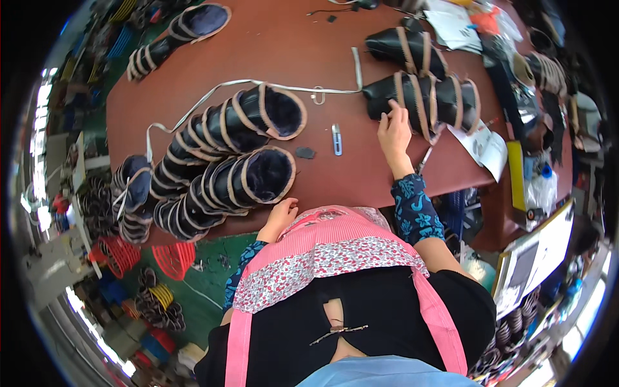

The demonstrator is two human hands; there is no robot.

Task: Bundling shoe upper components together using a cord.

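Note:
My right hand (394, 132) reaches over the table with its fingers apart, the fingertips at the side of a black boot upper (380, 95) with tan fuzzy trim. Whether they touch it I cannot tell. Behind that boot upper lies a similar one (387, 46). My left hand (280, 219) rests at the table's near edge, fingers loosely bent and apart, holding nothing I can see. Close by it is a row of nested black boot uppers (255, 180) with dark furry lining. A second nested row (225, 126) lies just behind.
On the brown table (322, 174) lie a blue utility knife (336, 140), a dark scrap (305, 152) and a long white tape (222, 84). More nested uppers (169, 45) sit far left. Papers (488, 149) hang over the right edge. Red baskets (174, 259) stand on the green floor.

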